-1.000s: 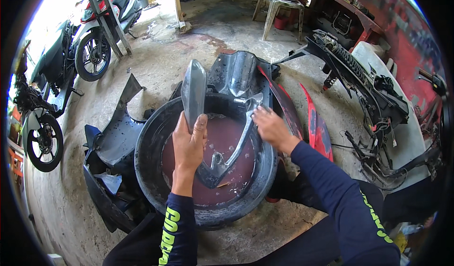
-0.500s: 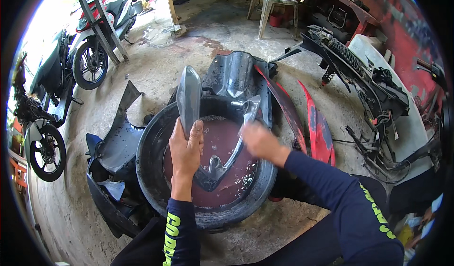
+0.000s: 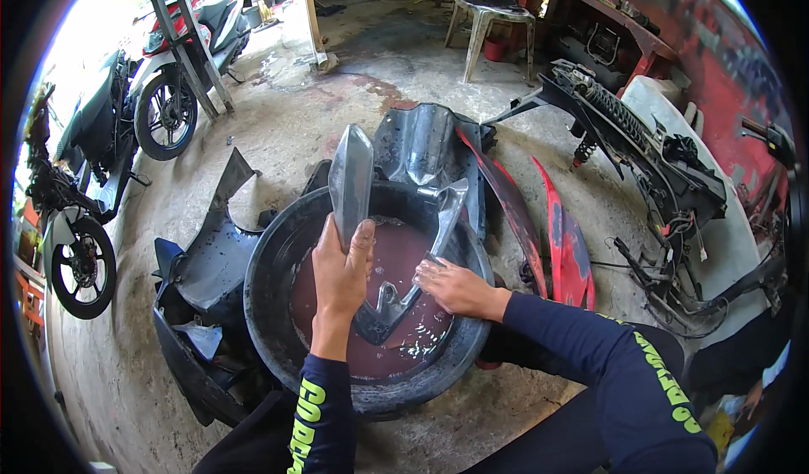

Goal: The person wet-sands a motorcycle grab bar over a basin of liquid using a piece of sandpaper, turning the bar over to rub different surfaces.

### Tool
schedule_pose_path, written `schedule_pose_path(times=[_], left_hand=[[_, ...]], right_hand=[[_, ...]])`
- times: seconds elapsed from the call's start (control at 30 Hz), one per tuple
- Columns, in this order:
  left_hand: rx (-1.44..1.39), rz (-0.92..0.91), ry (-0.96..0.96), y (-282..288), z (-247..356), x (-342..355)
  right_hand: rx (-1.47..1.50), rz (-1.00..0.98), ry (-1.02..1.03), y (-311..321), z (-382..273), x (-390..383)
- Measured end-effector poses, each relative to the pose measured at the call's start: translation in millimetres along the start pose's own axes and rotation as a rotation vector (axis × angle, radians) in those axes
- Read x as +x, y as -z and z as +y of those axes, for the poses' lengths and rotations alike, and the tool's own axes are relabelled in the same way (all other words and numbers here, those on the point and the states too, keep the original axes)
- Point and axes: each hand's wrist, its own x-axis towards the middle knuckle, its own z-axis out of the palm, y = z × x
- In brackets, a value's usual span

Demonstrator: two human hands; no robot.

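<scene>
My left hand [image 3: 341, 272] is wrapped round the left arm of a grey, V-shaped motorcycle body panel [image 3: 350, 175], thumb on the near side. The panel is tilted over a large black tub [image 3: 282, 352] of cloudy reddish-brown water [image 3: 396, 255]. Its point hangs low over the water; whether it touches I cannot tell. My right hand [image 3: 462, 290] is closed on the panel's right arm, about midway down, fingertips pressed against its edge. Something small and dark may be under those fingertips, too hidden to name.
Dark body panels [image 3: 211, 272] lie left of the tub, and another dark panel [image 3: 421, 141] is behind it. Red panels [image 3: 566, 242] lie at right, near a stripped motorcycle frame [image 3: 649, 162]. Motorcycles [image 3: 168, 112] stand far left; a plastic chair [image 3: 497, 9] stands behind.
My right hand has slid down the panel's right arm, from near its upper end to about the middle. My left hand keeps its hold. The whole view has shifted slightly.
</scene>
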Motion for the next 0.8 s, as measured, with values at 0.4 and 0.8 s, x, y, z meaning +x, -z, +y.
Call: schedule_pose_path(times=[0.4,0.8], left_hand=[[-0.001,-0.007,0.041,2.6,1.4,2.7],[-0.018,0.006,0.027,2.4,0.0,4.4]], right_hand=[[-0.101,-0.066,-0.323,47.8,33.5,19.4],[-0.190,0.043,-0.428,36.1,31.2,9.7]])
